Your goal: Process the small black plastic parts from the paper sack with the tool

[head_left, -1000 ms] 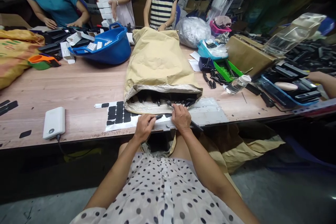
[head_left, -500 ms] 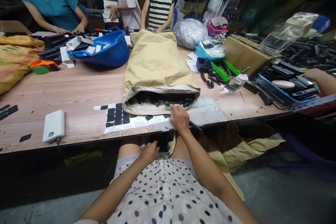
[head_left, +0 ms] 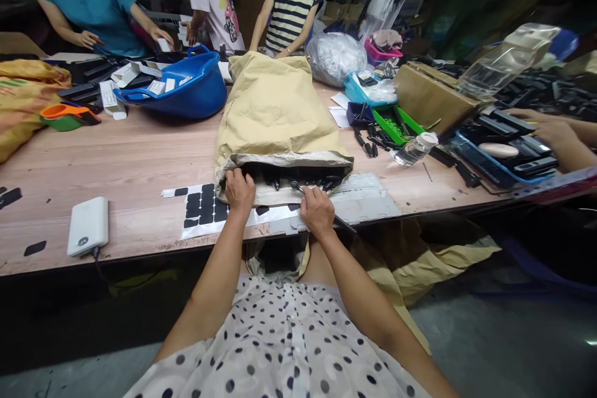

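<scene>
A big tan paper sack lies on the wooden table with its mouth toward me, full of black parts. My left hand reaches into the left side of the sack's mouth, fingers curled among the parts; what they hold is hidden. My right hand rests at the table edge, closed on a thin black tool that points toward the sack. A white sheet of black stickers lies under and left of both hands.
A white power bank sits front left, a blue tub behind it. Green and blue trays, a water bottle and black parts crowd the right. Three people stand across the table; another person's hand works at right.
My left hand dropped from the sticker sheet to my lap, then rose into the sack's mouth. My right hand stayed put on the tool.
</scene>
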The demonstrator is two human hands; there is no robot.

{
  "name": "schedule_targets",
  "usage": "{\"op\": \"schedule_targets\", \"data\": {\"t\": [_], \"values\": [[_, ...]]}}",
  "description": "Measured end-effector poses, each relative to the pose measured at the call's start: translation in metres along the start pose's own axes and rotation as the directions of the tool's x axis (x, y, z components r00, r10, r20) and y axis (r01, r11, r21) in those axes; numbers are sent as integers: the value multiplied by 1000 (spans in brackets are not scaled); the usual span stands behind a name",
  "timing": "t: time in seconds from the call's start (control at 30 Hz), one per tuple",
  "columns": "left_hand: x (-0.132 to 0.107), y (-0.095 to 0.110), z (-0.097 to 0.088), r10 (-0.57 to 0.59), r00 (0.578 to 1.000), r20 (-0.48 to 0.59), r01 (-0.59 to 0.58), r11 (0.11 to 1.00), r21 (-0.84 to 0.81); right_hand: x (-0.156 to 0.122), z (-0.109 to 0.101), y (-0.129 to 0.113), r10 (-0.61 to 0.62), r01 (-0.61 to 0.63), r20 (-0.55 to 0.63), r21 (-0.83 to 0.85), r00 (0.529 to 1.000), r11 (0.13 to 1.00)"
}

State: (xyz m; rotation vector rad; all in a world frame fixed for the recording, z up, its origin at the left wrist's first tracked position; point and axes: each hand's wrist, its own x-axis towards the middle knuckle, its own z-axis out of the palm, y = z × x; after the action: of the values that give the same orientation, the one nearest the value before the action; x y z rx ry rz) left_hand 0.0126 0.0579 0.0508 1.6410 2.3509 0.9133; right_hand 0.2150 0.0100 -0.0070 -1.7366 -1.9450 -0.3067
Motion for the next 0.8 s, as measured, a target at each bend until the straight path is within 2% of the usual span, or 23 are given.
{"op": "schedule_targets", "data": {"t": [0.13,0.3,0.4,0.47,0.53,0.6,0.7,0.8], "values": [[9,0,9,-83,992,90,73,992,107,0,0,0,-3,3,24,12,1000,1000],[3,-17,5,-67,996,65,61,994,87,0,0,1,3,-3,30,14,1000,1000],[-11,-30,-1,18,1000,8,-19,999,27,1,0,0,6,-7,33,10,999,1000],[-25,-35,-1,131,991,-25,-132,990,-47,1,-1,0,8,-8,34,6,999,1000],[-38,-36,3,257,966,-10,-257,959,-124,1,-1,-1,12,-12,31,-1,999,1000],[-47,-35,11,350,935,50,-336,924,-180,1,-2,-1,22,-22,23,-10,999,1000],[-48,-33,22,399,907,138,-366,906,-214,1,-2,-2,34,-34,7,-20,999,999],[-42,-34,28,385,905,183,-341,911,-233,1,-1,-1,35,-35,8,-17,999,999]]}}
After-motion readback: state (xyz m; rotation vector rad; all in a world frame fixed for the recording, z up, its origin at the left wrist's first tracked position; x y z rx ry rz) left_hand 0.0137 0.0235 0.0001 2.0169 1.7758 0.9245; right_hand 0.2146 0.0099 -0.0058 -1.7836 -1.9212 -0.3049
